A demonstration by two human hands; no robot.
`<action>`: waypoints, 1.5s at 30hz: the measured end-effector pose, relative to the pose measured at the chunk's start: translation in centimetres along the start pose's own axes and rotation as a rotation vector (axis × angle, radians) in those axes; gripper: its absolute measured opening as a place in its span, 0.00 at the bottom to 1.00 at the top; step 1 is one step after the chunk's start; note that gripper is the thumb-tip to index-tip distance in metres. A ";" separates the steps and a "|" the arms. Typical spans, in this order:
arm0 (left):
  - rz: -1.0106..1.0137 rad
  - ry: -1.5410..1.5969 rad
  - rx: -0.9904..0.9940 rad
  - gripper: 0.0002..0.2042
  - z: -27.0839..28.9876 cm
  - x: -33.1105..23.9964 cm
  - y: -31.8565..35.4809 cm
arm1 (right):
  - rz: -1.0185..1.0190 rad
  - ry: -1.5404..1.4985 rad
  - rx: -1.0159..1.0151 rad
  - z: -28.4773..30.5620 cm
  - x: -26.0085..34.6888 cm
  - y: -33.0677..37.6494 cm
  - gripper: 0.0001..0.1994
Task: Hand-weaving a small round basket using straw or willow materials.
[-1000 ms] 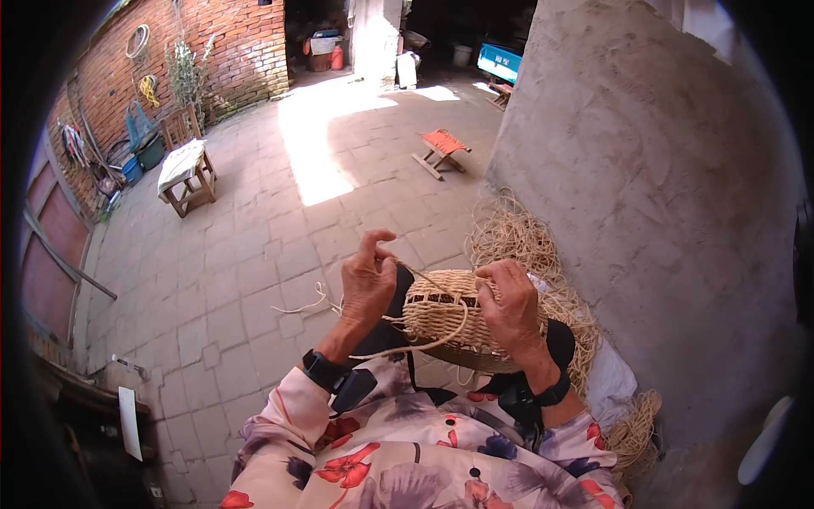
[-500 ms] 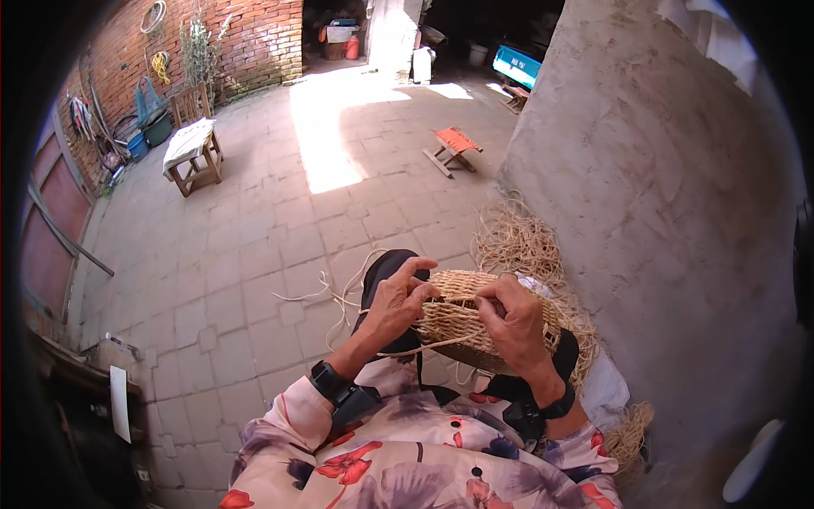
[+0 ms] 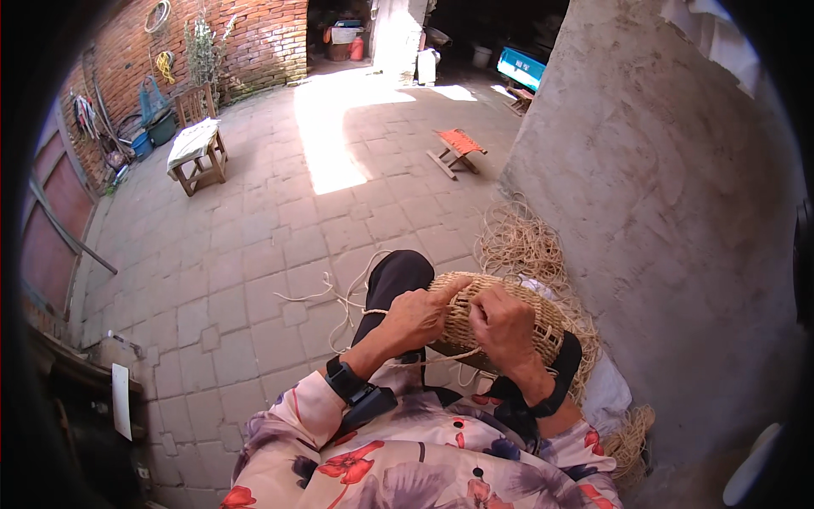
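A small woven straw basket (image 3: 487,297) rests on my lap, over my dark trouser leg (image 3: 397,276). My left hand (image 3: 415,316) grips its near rim, thumb and fingers pinching the weave and a loose straw cord (image 3: 343,297) that trails off to the left over the paving. My right hand (image 3: 500,327) presses on the basket's top side, fingers curled into the weave. Both wrists wear dark bands, and floral sleeves cover my forearms.
A heap of loose straw (image 3: 521,242) lies by the rough concrete wall (image 3: 670,212) on my right. Farther off on the paved yard stand a wooden stool with a cloth (image 3: 197,153) and a small folding stool with an orange seat (image 3: 458,148). A brick wall (image 3: 246,42) with tools lines the back left.
My left hand, raised with fingers spread a second ago, has come down onto the basket's rim and closed on it. The right hand has stayed on the basket.
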State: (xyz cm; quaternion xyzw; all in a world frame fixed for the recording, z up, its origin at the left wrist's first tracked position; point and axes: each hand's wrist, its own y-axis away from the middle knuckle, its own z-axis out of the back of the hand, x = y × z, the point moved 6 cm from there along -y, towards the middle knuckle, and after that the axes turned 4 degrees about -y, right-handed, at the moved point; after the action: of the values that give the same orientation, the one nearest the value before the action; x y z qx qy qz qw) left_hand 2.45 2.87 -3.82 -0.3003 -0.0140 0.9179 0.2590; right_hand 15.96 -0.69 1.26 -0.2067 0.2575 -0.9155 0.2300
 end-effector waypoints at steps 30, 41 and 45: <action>-0.155 0.072 -0.435 0.14 2.1 2.8 -0.6 | -0.250 -0.345 -0.242 5.6 -5.7 3.2 0.09; 0.980 -0.625 -0.295 0.15 11.5 36.2 24.0 | -0.398 -0.222 -0.277 9.5 -9.3 8.6 0.05; 0.756 -0.600 -0.392 0.13 9.9 35.3 22.4 | -0.274 -0.253 -0.220 8.3 -5.0 7.5 0.05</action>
State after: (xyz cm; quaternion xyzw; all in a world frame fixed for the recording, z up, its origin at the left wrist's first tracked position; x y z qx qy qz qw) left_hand -37.71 1.87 -18.93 -0.0509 -0.1500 0.9731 -0.1673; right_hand 26.54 -6.90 2.17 -0.3768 0.2946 -0.8713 0.1101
